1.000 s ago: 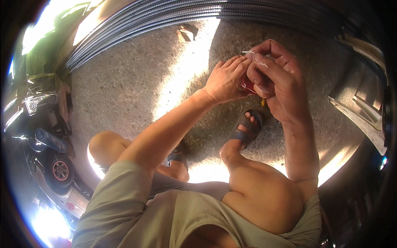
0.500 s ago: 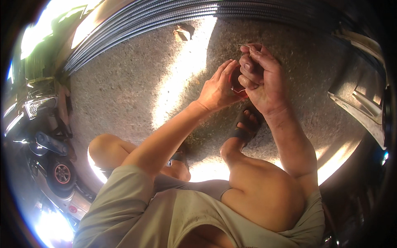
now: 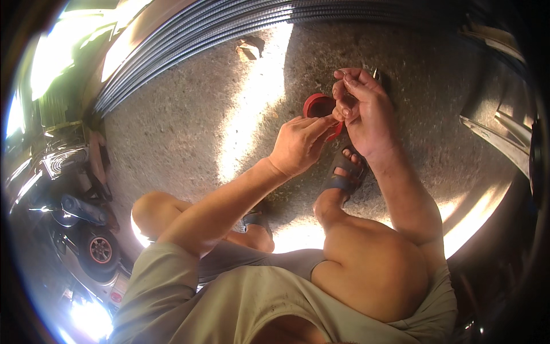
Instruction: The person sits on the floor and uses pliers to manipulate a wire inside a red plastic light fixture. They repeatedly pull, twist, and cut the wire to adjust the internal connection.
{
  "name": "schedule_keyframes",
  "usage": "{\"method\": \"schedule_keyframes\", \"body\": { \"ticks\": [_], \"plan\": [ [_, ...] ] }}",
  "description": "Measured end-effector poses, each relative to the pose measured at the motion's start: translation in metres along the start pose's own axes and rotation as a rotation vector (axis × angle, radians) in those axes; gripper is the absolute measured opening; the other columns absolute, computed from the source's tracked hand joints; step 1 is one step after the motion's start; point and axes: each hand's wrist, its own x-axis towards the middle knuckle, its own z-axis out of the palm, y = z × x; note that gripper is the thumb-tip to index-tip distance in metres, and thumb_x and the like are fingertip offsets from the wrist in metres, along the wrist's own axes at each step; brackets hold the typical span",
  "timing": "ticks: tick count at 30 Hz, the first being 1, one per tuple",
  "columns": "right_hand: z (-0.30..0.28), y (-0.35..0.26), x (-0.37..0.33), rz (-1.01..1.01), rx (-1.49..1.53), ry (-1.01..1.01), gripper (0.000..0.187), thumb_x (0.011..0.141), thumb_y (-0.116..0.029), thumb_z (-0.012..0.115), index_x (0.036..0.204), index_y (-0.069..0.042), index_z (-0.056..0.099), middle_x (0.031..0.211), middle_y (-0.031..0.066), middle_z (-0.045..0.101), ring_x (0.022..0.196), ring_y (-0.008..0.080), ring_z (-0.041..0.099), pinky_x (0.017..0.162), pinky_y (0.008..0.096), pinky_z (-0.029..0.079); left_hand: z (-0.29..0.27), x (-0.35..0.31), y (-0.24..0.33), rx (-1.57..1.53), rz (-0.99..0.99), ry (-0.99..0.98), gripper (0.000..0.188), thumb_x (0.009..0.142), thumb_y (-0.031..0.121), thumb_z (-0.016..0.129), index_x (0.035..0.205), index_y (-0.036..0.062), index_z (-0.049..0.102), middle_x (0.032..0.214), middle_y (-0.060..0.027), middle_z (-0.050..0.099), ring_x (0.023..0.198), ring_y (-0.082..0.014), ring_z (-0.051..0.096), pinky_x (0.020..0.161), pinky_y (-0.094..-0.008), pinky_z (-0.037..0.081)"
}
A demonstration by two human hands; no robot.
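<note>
Left hand (image 3: 299,144): fingers bunched together, tips meeting the right hand (image 3: 371,117) near its curled lower fingers. Right thumb and index drawn close together; can't tell if either hand pinches anything. Hollow round red object with smooth rim (image 3: 310,104) sits just beyond the left fingers, partly hidden by both hands; can't tell if held or resting on rough grey concrete floor (image 3: 172,132). Slim pale pointed tip (image 3: 375,73) shows just beside right knuckles. Bundle of ribbed grey steel bars (image 3: 189,43) runs along floor's far edge, crumpled brown scrap (image 3: 248,50) near it. Dark strapped sandal (image 3: 344,182) below hands.
</note>
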Motion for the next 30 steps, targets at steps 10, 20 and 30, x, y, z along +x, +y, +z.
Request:
{"method": "schedule_keyframes", "body": {
  "ticks": [10,20,30],
  "plan": [
    [-0.031,0.007,0.010,0.044,-0.184,0.186,0.011,0.105,-0.008,0.056,0.108,-0.001,0.064,0.077,0.0066,0.065,0.062,0.0161,0.058,0.064,0.0325,0.050,0.012,-0.012,-0.015,0.003,0.065,-0.041,0.047,0.084,-0.004,0.068,0.130,0.0068,0.072,0.086,-0.0087,0.065,0.080,-0.0291,0.064,0.075,-0.0410,0.057],
    [-0.075,-0.013,0.002,-1.010,-1.468,-0.101,0.025,0.099,-0.004,0.067,0.122,-0.008,0.076,0.124,0.0074,0.076,0.130,0.0283,0.063,0.105,0.0415,0.053,-0.003,-0.011,-0.013,-0.149,-0.060,-0.056,0.045,0.086,-0.008,0.065,0.128,0.0068,0.073,0.089,-0.0110,0.065,0.088,-0.0319,0.065,0.082,-0.0429,0.057],
    [-0.087,-0.021,0.001,-0.778,-1.591,-0.547,0.011,0.089,-0.010,0.079,0.099,-0.006,0.076,0.101,0.0096,0.074,0.111,0.0305,0.068,0.091,0.0415,0.057,-0.022,-0.014,-0.030,-0.108,0.027,-0.228,0.048,0.083,-0.008,0.064,0.128,0.0090,0.073,0.093,-0.0122,0.067,0.092,-0.0337,0.067,0.085,-0.0449,0.057]
  ]
}}
